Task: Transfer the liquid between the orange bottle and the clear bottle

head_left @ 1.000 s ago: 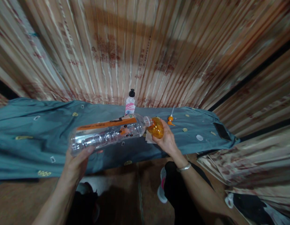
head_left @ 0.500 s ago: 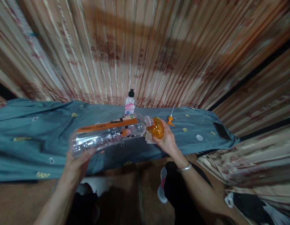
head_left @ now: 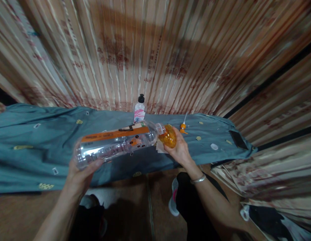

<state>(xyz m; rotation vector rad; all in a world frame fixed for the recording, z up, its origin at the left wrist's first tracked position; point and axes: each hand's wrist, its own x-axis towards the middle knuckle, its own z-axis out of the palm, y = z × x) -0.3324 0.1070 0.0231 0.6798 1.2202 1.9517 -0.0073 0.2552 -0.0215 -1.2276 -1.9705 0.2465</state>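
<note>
My left hand is closed around the base of a large clear plastic bottle with an orange and silver label. The bottle lies nearly level, its neck pointing right and slightly up. In my right hand is a small translucent orange bottle, its mouth turned left against the clear bottle's neck. How far the two mouths overlap cannot be made out. An orange pump top with a pale tube lies on the cloth beyond my right hand. Whitish paper shows partly beneath the orange bottle.
A clear bottle with a black cap stands at the back by the curtain. A teal patterned cloth covers the table. Toward the right are a white round disc and a dark flat phone-like object.
Both hands hold nearly the same pose, with the bottle mouths still together. The view has shifted very slightly.
</note>
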